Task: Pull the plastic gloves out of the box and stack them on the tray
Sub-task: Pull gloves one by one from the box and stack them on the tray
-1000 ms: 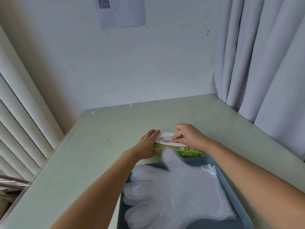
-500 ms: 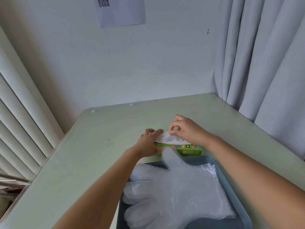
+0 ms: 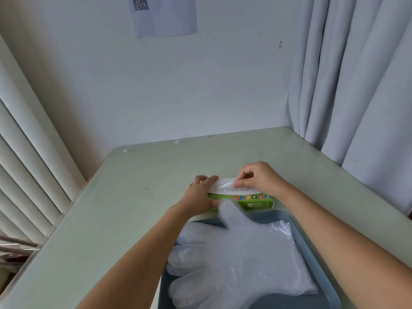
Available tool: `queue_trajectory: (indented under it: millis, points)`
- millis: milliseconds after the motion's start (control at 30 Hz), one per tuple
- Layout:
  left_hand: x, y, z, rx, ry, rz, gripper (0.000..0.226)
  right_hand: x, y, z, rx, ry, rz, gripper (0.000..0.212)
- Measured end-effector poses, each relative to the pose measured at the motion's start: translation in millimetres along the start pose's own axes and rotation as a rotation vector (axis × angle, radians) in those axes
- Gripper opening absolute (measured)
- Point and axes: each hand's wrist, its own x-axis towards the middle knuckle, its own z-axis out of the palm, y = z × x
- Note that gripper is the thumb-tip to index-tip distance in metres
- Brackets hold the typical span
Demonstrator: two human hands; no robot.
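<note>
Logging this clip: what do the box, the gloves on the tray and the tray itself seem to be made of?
The box looks like printed cardboard: green sides, white top, crisp folded edges. The gloves are thin translucent plastic film, wrinkled and faintly shiny. The tray is probably moulded plastic, matte blue-grey with a rounded rim.

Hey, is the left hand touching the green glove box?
Touching. Head view: the left hand grips the green box at its left end, fingers over its top, thumb on its front; the right hand pinches a glove.

Glove tip point(image 3: 225, 186) now outside box point(image 3: 256, 203)
</note>
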Motion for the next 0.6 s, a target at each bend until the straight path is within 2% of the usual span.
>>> queue_trajectory:
  millis: [200,600]
  points:
    - [0.4,4.1,1.0,0.014,0.013,-0.036,0.075,-5.4,-21.2,-0.2,-0.215,-0.083,-0.176,0.02]
    - [-2.5,4.4,-0.3,0.023,-0.003,-0.027,0.07,21.5,-29.3,-9.7,-0.189,0.148,-0.127,0.024]
